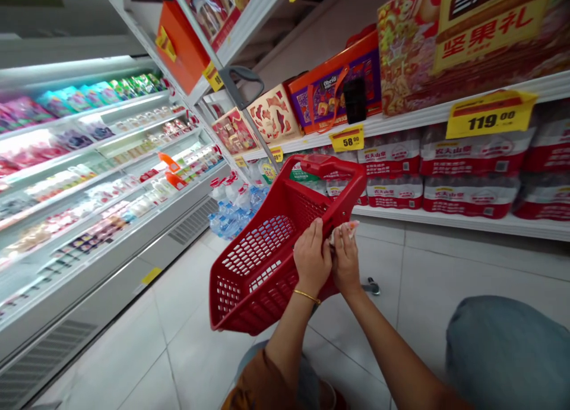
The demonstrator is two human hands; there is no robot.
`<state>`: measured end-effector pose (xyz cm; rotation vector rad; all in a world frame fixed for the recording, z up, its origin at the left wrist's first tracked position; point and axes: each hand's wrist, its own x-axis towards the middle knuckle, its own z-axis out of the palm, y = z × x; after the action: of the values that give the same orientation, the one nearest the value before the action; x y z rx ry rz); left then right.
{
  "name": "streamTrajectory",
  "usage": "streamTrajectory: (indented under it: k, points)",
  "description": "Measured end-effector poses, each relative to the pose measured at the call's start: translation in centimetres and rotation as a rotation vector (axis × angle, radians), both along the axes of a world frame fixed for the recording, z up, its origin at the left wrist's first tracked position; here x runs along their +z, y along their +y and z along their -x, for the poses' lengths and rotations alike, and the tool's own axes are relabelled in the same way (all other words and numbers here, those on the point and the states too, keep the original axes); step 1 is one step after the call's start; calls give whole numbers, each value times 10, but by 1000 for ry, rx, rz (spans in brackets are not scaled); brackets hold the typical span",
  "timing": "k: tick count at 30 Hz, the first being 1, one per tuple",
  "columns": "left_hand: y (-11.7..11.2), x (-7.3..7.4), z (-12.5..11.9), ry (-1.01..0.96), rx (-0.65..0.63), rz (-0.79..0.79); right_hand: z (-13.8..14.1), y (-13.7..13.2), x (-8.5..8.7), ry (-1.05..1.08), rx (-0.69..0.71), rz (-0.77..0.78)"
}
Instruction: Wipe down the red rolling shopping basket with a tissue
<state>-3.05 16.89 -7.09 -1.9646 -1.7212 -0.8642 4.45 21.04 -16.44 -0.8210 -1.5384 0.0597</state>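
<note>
Head view: the person's left hand (312, 258) and right hand (346, 261) are held close together in front of a red perforated plastic shopping basket (262, 261), overlapping its near side. The basket hangs tilted, with its open top toward the hands and a red plastic handle (332, 166) raised above. What supports it cannot be determined.

A small white-and-pink crumpled item (342, 230) is located between the hands. Its material cannot be determined. The right fingertips (342, 235) are closed in a pinch on it. The left fingers (318, 237) are extended and curved against its near edge.

A thin gold bangle (307, 296) encircles the left wrist. An orange sleeve (262, 386) shows at the lower edge.

To the right, a white metal shelf (463, 217) carries shrink-wrapped packs of bottled water with red labels (469, 196). Yellow price tags (490, 114) and colourful gift boxes (325, 95) are above them. To the left stands a white refrigerated display case (102, 220) stocked with packaged goods. The floor is pale square tile (414, 321). A knee in blue denim (503, 350) occupies the lower right.
</note>
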Motion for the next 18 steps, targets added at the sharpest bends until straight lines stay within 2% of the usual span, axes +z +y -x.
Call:
streamTrajectory:
  k: [6, 9, 11, 14, 18]
  points:
    - [-8, -1, -4, -13, 49, -18, -1, -15, -16, -40, 24, 29]
    - [-12, -2, -8, -6, 100, -38, -5, -23, -13, -33, 49, 39]
    - [-14, -1, -11, -4, 125, -58, -8, -25, -4, -9, 46, 20]
    - [-17, 0, -13, -22, 173, -56, -12, -21, 20, -15, 36, -58]
    - [-21, -1, -13, -99, 174, -43, -20, -11, 50, -164, 107, -168]
